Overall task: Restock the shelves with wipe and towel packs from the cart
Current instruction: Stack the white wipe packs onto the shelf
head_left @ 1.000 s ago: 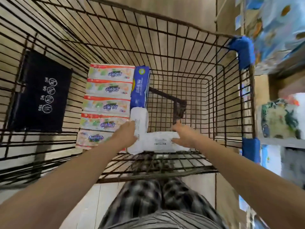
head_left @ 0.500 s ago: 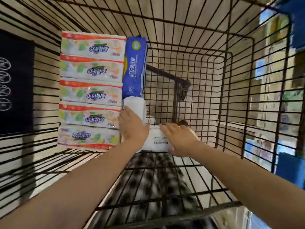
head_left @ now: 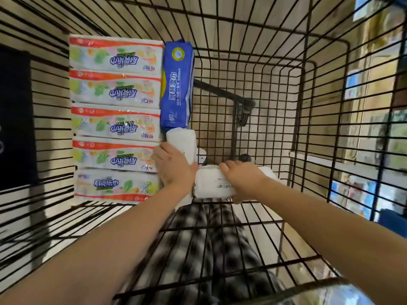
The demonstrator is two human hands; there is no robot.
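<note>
Reaching into cart (head_left: 345, 84); left hand (head_left: 174, 167) grips upright pack (head_left: 181, 140); right hand (head_left: 243, 179), flat pack (head_left: 210, 183).

**Cart stock: materials and finish**

Cart (head_left: 342, 106): black metal wire, matt coating. Towel packs (head_left: 114, 119), left side: glossy printed plastic film, creased. Blue wipe pack (head_left: 176, 89): glossy plastic wrap. White packs (head_left: 209, 183), near edge: soft plastic wrap, duller sheen. Plaid cloth (head_left: 198, 249) below: woven, matt.
</note>
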